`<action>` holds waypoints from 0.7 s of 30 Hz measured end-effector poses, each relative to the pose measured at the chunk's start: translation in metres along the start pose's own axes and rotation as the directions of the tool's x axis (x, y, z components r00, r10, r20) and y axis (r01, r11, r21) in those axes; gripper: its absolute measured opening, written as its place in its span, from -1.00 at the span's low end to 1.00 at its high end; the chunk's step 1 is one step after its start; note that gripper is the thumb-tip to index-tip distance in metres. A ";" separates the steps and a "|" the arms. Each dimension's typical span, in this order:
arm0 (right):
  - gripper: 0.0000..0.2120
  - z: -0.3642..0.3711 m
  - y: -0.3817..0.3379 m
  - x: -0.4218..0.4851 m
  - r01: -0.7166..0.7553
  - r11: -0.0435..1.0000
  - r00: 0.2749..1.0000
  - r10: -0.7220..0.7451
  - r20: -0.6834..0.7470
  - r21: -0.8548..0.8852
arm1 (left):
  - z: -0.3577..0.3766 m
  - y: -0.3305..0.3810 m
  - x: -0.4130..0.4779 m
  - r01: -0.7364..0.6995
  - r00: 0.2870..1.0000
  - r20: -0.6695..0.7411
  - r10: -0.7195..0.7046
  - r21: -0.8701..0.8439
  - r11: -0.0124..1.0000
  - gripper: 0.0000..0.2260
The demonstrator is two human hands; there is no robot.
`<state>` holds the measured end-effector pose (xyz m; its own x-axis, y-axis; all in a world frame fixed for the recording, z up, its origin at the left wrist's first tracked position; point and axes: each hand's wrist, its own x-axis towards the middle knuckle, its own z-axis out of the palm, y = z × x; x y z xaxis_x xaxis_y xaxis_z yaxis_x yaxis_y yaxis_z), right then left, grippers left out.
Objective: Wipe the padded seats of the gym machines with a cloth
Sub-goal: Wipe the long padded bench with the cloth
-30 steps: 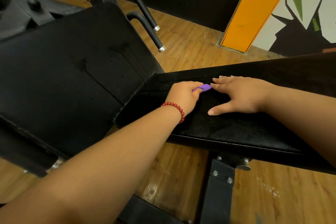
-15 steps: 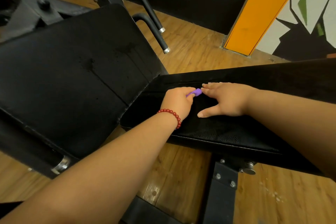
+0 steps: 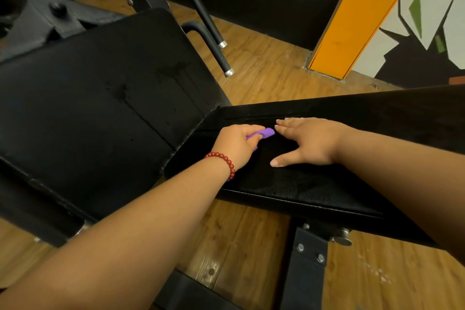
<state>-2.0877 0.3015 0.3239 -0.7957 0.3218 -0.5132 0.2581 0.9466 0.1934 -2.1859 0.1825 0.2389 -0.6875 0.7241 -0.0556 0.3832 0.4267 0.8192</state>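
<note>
Cloth (image 3: 264, 133): purple, held bunched in the curled fingers of the left hand (image 3: 236, 145) at the seat's (image 3: 302, 191) left end. Judged soft and light; best gripped bunched. Right hand (image 3: 309, 143) is laid flat on the seat, fingers straight.

I read the seat pad (image 3: 302, 189) as matt black leather-look covering, with a pebbled grain near its front edge. Left of the seat pad, the back pad (image 3: 100, 108) is smoother and marked with dull dark streaks. Below the seat pad, the post (image 3: 307, 272) is matt black painted metal with bright bolts (image 3: 300, 247), and the floor (image 3: 251, 234) is grained wood. On the seat pad, the purple piece (image 3: 266, 132) gripped by my left hand (image 3: 236, 146) looks smooth.
</note>
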 end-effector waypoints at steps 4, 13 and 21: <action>-0.05 0.000 0.000 -0.001 0.002 1.000 1.000 -0.002 0.005 0.004 | -0.008 -0.008 0.013 0.149 0.987 -0.067 -0.148 0.006 0.989 -0.70; -0.06 0.000 0.000 0.001 0.006 1.000 1.000 -0.006 -0.002 -0.006 | -0.002 -0.012 0.004 0.077 0.996 -0.037 -0.078 -0.026 0.997 -0.70; -0.07 0.000 0.000 0.001 0.015 1.000 1.000 -0.015 -0.002 -0.023 | -0.007 -0.021 0.014 0.163 0.980 -0.114 -0.160 0.012 0.987 -0.71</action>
<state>-2.0880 0.3020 0.3234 -0.8005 0.3075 -0.5144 0.2334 0.9505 0.2050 -2.2080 0.1799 0.2244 -0.8059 0.5796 -0.1208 0.2737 0.5456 0.7921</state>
